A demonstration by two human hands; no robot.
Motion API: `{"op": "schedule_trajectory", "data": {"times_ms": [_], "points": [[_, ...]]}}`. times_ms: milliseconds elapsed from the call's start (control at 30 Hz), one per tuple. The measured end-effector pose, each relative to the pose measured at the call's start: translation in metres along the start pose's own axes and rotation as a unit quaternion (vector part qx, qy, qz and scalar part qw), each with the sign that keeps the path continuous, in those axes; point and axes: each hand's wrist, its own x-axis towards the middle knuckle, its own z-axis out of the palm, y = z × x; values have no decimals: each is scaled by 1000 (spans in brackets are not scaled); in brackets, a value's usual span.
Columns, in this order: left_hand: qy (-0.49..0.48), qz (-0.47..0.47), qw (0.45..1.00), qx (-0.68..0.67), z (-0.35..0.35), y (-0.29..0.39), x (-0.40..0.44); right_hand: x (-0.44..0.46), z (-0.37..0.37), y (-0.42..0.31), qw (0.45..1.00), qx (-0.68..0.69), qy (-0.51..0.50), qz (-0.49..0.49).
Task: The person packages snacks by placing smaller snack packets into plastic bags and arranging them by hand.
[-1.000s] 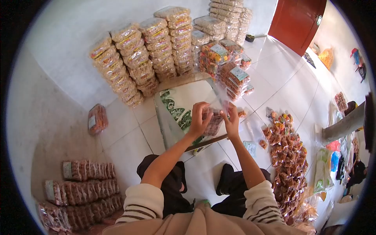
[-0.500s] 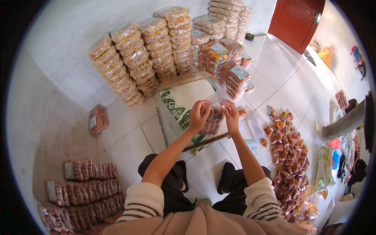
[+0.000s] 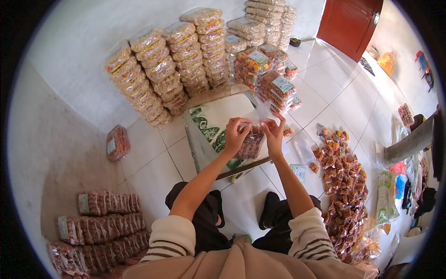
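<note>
A clear plastic bag packed with reddish-brown snacks (image 3: 251,145) stands on the low table (image 3: 232,108), its upper end pointing away from me. My left hand (image 3: 237,131) pinches the bag's top on the left side, thumb and finger together. On the right side, my right hand (image 3: 274,130) grips the same plastic between thumb and forefinger, its other fingers raised. The bag's loose clear top stands up between and beyond both hands. A green printed pattern (image 3: 209,128) shows on the tabletop left of the bag.
Tall stacks of bagged snacks (image 3: 155,60) line the wall. Labelled packs (image 3: 276,88) stand behind the table. Small snack packets (image 3: 344,190) are heaped on the floor at right, beside clear bags (image 3: 304,149). Rows of packs (image 3: 102,223) lie at lower left. A red door (image 3: 350,25) is far right.
My right hand has shifted slightly, its fingers now lifting and spreading more above the pinch. The bag's top flap has sunk lower and leans. My left hand stays almost in place.
</note>
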Motion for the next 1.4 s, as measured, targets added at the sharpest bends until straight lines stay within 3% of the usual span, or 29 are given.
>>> {"op": "schedule_trajectory", "data": {"times_ms": [167, 233, 333, 400, 533, 567, 633, 700, 867, 933, 1033, 1100, 1133, 1200, 1233, 1300, 1333, 1400], "points": [[-21, -39, 998, -40, 1, -6, -2, 8, 8, -5, 999, -10, 31, 38], [-38, -66, 996, -41, 0, -1, -2, 12, 7, -5, 996, -78, 11, 44], [-42, -74, 987, -133, -2, 1, -1, 13, 12, -14, 995, -89, 35, 42], [6, 82, 996, 43, -6, 2, 2, 15, 12, -15, 996, -75, 30, 49], [96, 139, 971, 168, -5, 7, 14, 13, 14, -21, 998, -40, 16, 54], [16, 55, 998, 17, -3, 2, 17, 13, 15, -22, 998, -40, 16, 53], [-65, -31, 988, -136, -2, -7, 19, 13, 15, -23, 998, -55, -7, 42], [-142, -126, 966, -178, -2, -11, 20, 14, 13, -25, 998, -58, -10, 39], [-142, -159, 956, -203, -2, 11, 17, 21, 13, -33, 999, -41, -18, 5], [-145, -172, 955, -195, -2, 13, 16, 25, 11, -37, 989, -133, -52, -23], [-137, -135, 962, -195, 0, 9, 15, 27, 10, -39, 985, -169, -46, 11], [-128, -6, 980, -152, 0, 0, 14, 25, 12, -41, 986, -166, -30, 10], [-129, -7, 980, -151, -3, -5, 11, 23, 13, -42, 986, -165, -14, 7], [-175, -144, 965, -132, -10, -13, 7, 22, 13, -35, 985, -171, -8, -5], [-174, -143, 965, -134, -9, -14, 5, 24, 11, -33, 984, -177, -2, -17], [-41, -15, 988, -150, -8, -17, -1, 25, 8, -31, 987, -161, 5, -15], [-40, -15, 988, -150, -11, -21, -4, 24, 8, -32, 990, -142, 14, -13], [-147, -70, 980, -114, -18, -26, -7, 24, 9, -31, 990, -140, 16, -15]]}}
